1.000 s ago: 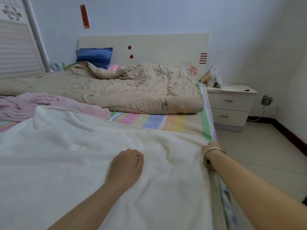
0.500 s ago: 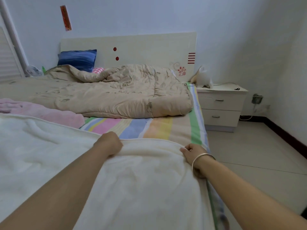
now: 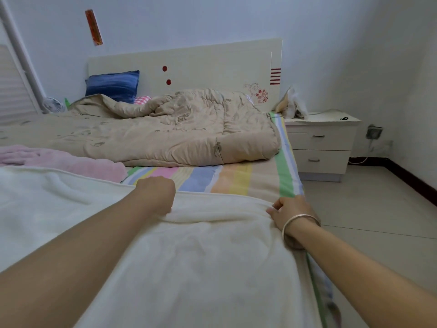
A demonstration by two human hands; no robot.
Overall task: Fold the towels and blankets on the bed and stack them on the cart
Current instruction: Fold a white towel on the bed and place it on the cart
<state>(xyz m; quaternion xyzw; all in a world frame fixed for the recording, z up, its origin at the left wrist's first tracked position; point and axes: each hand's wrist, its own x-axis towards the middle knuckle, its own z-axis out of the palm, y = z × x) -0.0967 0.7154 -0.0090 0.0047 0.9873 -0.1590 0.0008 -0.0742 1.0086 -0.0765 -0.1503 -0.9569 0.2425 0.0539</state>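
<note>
Left hand (image 3: 155,195) and right hand (image 3: 292,211), fingers curled, grip the blanket (image 3: 189,256) at 12 o'clock; folding it likely means pulling toward 6 o'clock.

A blue pillow (image 3: 113,85) stood propped upright, with a red paper strip (image 3: 93,27) stuck on the wall above it. A small white fan (image 3: 53,105) sat at the far left. At the right stood a white nightstand (image 3: 321,143) with two drawers, a crumpled bag (image 3: 292,102) on top. A socket (image 3: 373,131) hung low on the wall above the tiled floor (image 3: 378,221).
</note>
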